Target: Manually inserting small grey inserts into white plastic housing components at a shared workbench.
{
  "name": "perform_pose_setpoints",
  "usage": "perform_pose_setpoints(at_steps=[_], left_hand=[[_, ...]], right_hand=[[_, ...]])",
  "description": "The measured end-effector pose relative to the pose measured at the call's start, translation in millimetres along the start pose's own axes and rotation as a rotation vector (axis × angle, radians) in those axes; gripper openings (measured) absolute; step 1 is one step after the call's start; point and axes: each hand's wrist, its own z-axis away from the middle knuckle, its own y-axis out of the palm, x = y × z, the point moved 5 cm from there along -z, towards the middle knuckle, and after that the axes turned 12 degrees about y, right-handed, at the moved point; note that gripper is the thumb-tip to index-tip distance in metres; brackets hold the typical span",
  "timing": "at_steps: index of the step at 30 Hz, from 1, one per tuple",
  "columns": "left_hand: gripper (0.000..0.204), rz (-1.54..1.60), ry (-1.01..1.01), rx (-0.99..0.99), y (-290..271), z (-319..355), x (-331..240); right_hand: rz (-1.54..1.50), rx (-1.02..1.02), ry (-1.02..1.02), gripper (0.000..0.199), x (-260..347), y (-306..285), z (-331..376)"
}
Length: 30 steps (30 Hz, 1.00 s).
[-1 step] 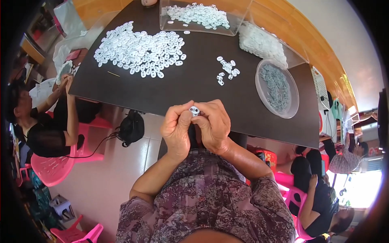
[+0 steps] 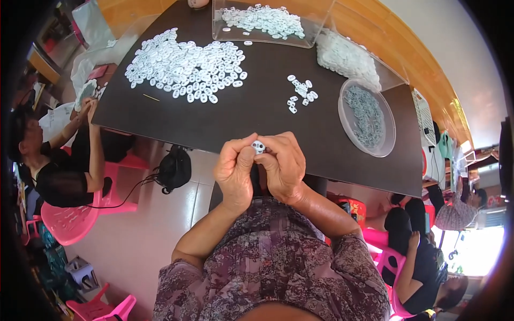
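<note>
Between the fingertips of my left hand and my right hand is a small white two-holed plastic piece, held just off the table's front edge. Both hands are closed in a pinch on it, thumbs toward me, and the fingers cover its sides. A few similar white oval pieces lie ahead and to the right. Farther left, a large heap of these pieces spreads over the dark table. At the right, a round clear tray holds a tangle of small grey-blue parts, too fine to make out.
A clear bin with more white pieces stands at the back, beside a clear bag of whitish parts. A thin yellowish stick lies near the heap. People sit at the left and lower right, near pink chairs.
</note>
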Motion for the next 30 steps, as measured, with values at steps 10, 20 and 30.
perform_pose_setpoints(at_steps=[10, 20, 30], left_hand=[[0.023, -0.156, 0.114, 0.028, 5, 3, -1], [0.021, -0.315, 0.342, 0.068, 19, 6, -8], [0.020, -0.369, 0.387, 0.073, 30, 8, -4]], right_hand=[[-0.008, -0.050, 0.056, 0.032, 1, -2, 5], [0.001, -0.111, -0.024, 0.030, 6, -11, 7], [0.022, -0.124, -0.038, 0.020, 2, -22, 11]])
